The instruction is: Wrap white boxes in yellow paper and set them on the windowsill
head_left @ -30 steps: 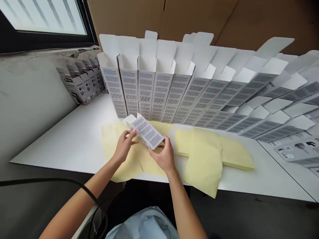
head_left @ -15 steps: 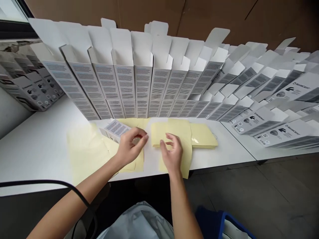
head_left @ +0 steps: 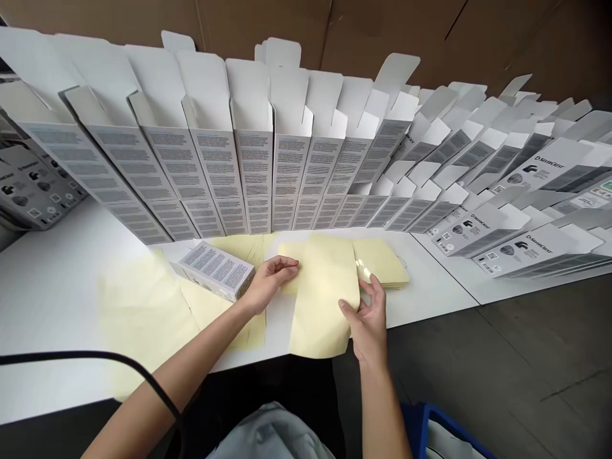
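My right hand (head_left: 369, 312) pinches the right edge of a pale yellow sheet (head_left: 325, 299), thumb on top and fingers beneath. The sheet hangs over the table's front edge. My left hand (head_left: 271, 282) has thumb and forefinger pressed together at the left edge of the yellow sheet stack (head_left: 382, 260); whatever lies between those fingertips is too small to make out. Shiny clear patches show on the stack near my right fingers. Just left of my left hand, a printed white and grey carton (head_left: 217, 269) lies on its side on other yellow sheets (head_left: 143, 312).
Rows of upright cartons (head_left: 258, 172) with raised flaps line the back of the white table (head_left: 52, 280). More cartons (head_left: 521, 252) stand at the right. A black cable (head_left: 95, 354) crosses the lower left. A blue bin (head_left: 421, 427) sits on the floor.
My right hand has moved right and taken hold of the yellow sheet's edge, shifting the sheet left and forward. My left hand has come closer to the stack. The view has shifted too.
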The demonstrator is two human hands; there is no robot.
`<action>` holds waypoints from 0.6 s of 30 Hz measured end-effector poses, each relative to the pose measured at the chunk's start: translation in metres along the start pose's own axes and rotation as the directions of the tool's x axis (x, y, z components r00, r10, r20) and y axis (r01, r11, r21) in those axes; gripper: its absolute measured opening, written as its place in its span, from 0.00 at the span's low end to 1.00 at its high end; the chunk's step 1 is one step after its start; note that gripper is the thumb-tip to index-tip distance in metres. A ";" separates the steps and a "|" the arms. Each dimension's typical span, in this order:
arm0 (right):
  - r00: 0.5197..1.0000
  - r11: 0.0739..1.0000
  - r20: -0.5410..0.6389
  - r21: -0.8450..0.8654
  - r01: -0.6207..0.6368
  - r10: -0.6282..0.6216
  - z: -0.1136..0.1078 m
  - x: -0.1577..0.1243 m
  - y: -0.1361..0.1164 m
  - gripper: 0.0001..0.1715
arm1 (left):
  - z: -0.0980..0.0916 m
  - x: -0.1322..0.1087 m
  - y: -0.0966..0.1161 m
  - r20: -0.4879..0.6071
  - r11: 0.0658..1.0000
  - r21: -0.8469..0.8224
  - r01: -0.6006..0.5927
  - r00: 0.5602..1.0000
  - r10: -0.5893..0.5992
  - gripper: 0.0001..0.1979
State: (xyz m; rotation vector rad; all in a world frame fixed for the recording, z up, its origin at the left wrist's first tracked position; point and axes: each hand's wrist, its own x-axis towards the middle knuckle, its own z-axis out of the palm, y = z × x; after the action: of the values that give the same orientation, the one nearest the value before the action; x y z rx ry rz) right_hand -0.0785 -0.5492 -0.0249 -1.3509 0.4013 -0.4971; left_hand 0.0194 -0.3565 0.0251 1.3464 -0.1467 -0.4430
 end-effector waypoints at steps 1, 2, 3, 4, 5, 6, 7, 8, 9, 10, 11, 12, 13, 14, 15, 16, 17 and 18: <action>0.999 0.999 0.046 0.035 -0.006 0.004 0.000 -0.003 -0.002 0.59 | 0.000 -0.001 -0.001 -0.003 1.000 0.000 -0.010 1.000 0.010 0.18; 0.995 0.998 0.098 0.063 -0.015 0.009 -0.001 -0.005 -0.004 0.59 | 0.000 -0.001 -0.002 -0.007 0.999 0.023 -0.024 1.000 0.025 0.17; 0.986 0.995 0.164 0.091 -0.029 0.014 -0.001 -0.007 -0.007 0.58 | 0.001 -0.002 -0.003 -0.010 0.997 0.060 -0.043 0.999 0.043 0.17; 0.971 0.992 0.240 0.115 -0.051 0.022 -0.001 -0.010 -0.008 0.56 | 0.002 -0.003 -0.005 -0.011 0.993 0.098 -0.063 0.998 0.065 0.16; 0.947 0.988 0.318 0.132 -0.078 0.032 -0.001 -0.012 -0.010 0.52 | 0.003 -0.003 -0.006 -0.014 0.988 0.125 -0.088 0.996 0.090 0.15; 0.922 0.985 0.385 0.139 -0.100 0.039 -0.001 -0.014 -0.010 0.48 | 0.004 -0.004 -0.008 -0.021 0.984 0.135 -0.118 0.992 0.122 0.15; 0.900 0.984 0.434 0.139 -0.112 0.041 0.000 -0.015 -0.010 0.44 | 0.006 -0.006 -0.011 -0.036 0.980 0.132 -0.152 0.987 0.157 0.15; 0.886 0.984 0.461 0.137 -0.112 0.037 0.001 -0.016 -0.010 0.41 | 0.007 -0.007 -0.013 -0.057 0.974 0.128 -0.186 0.979 0.194 0.16; 0.881 0.985 0.473 0.138 -0.102 0.025 0.003 -0.017 -0.010 0.39 | 0.008 -0.008 -0.016 -0.085 0.968 0.131 -0.215 0.970 0.227 0.17; 0.881 0.986 0.473 0.145 -0.084 0.006 0.005 -0.018 -0.010 0.39 | 0.009 -0.009 -0.019 -0.117 0.961 0.138 -0.239 0.960 0.255 0.19; 0.883 0.986 0.469 0.154 -0.063 -0.016 0.006 -0.018 -0.010 0.39 | 0.009 -0.010 -0.021 -0.143 0.957 0.144 -0.252 0.952 0.272 0.22; 0.882 0.986 0.470 0.161 -0.048 -0.033 0.008 -0.019 -0.011 0.39 | 0.010 -0.011 -0.023 -0.165 0.957 0.142 -0.253 0.947 0.275 0.25; 0.878 0.986 0.477 0.164 -0.039 -0.044 0.011 -0.020 -0.012 0.39 | 0.010 -0.012 -0.024 -0.184 0.962 0.125 -0.244 0.947 0.264 0.27; 0.874 0.986 0.483 0.162 -0.037 -0.047 0.013 -0.021 -0.014 0.39 | 0.010 -0.012 -0.024 -0.201 0.968 0.096 -0.230 0.948 0.246 0.29; 0.875 0.987 0.483 0.158 -0.043 -0.039 0.015 -0.022 -0.016 0.39 | 0.010 -0.012 -0.023 -0.218 0.974 0.063 -0.217 0.949 0.226 0.30; 0.879 0.987 0.477 0.151 -0.059 -0.021 0.017 -0.024 -0.018 0.38 | 0.009 -0.012 -0.021 -0.235 0.977 0.030 -0.213 0.948 0.214 0.31; 0.885 0.986 0.465 0.144 -0.079 0.003 0.018 -0.026 -0.020 0.37 | 0.008 -0.011 -0.018 -0.250 0.976 -0.002 -0.218 0.945 0.211 0.32; 0.892 0.985 0.451 0.139 -0.100 0.027 0.019 -0.027 -0.021 0.35 | 0.007 -0.011 -0.015 -0.258 0.971 -0.032 -0.235 0.941 0.219 0.32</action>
State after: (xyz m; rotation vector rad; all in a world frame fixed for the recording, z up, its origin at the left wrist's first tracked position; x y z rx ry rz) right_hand -0.0929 -0.5216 -0.0010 -1.2466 0.0227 -0.1465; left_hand 0.0033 -0.3609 0.0140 1.2945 -0.0749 -0.0783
